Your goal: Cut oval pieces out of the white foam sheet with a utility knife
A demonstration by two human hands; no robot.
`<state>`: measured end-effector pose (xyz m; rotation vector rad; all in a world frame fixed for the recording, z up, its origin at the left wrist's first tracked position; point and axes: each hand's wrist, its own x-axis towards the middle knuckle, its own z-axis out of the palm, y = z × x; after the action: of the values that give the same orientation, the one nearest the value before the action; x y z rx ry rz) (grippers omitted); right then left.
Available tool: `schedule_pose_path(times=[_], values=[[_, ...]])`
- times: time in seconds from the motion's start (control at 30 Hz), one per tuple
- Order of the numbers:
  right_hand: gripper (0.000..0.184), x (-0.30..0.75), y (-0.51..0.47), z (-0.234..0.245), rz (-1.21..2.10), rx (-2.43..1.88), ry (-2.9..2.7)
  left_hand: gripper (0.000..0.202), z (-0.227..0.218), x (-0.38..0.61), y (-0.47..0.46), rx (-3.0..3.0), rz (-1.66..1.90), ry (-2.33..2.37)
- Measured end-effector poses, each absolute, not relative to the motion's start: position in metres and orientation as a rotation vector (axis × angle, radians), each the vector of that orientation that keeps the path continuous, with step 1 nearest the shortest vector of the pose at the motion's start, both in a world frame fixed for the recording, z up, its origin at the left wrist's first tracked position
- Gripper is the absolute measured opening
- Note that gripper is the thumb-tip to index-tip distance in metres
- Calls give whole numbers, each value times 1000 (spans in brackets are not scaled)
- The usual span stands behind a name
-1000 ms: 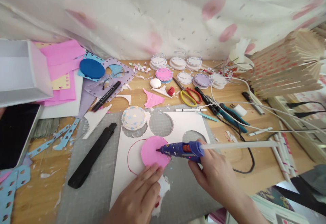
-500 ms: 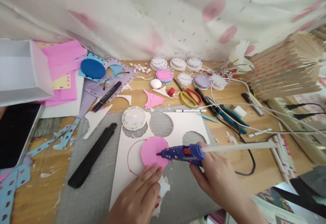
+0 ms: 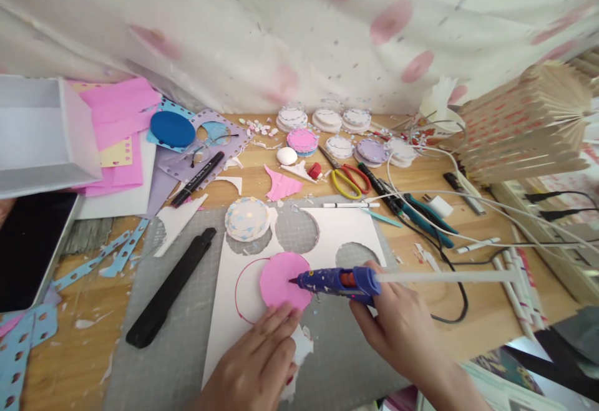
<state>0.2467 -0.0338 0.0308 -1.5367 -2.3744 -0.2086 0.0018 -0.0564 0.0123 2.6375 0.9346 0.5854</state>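
Observation:
My right hand [image 3: 397, 317] is wrapped round the handle of a blue hot glue gun [image 3: 327, 281], with a long white glue stick [image 3: 444, 276] poking out of its back end. The gun's nozzle points left, at or just above the middle of a pink paper disc [image 3: 276, 274]; I cannot tell whether it touches. Stretched fingers of my left hand [image 3: 257, 355] rest on the disc's near edge. Beneath lies a white sheet [image 3: 229, 299] with round holes cut in it and a circle drawn in red. A round, dotted-edge piece [image 3: 248, 219] sits at the sheet's far left corner.
A black box cutter [image 3: 171, 289] lies on the grey cutting mat [image 3: 133, 317]. Behind are scissors [image 3: 349, 181], a marker [image 3: 196, 179], pliers [image 3: 425, 217] and several decorated discs [image 3: 302, 141]. White cables [image 3: 472, 194] cross the right side. A white box [image 3: 42, 136] stands left.
Hardly anything differs. The view has shifted very slightly, and both hands, the glue gun and the pink disc keep the same positions relative to each other.

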Motion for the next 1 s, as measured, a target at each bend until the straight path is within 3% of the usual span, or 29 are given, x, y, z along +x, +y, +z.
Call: schedule_pose_path(times=[0.7,0.9,1.0], values=[[11,245,-30,27,-96,-1547,-2331,31,8,1,-52,2718,626,930],[4,249,-30,14,304,-1754,-2106,28,13,3,-51,2698,673,941],[16,249,-29,11,569,-1824,-1885,23,13,2,-51,2627,664,962]])
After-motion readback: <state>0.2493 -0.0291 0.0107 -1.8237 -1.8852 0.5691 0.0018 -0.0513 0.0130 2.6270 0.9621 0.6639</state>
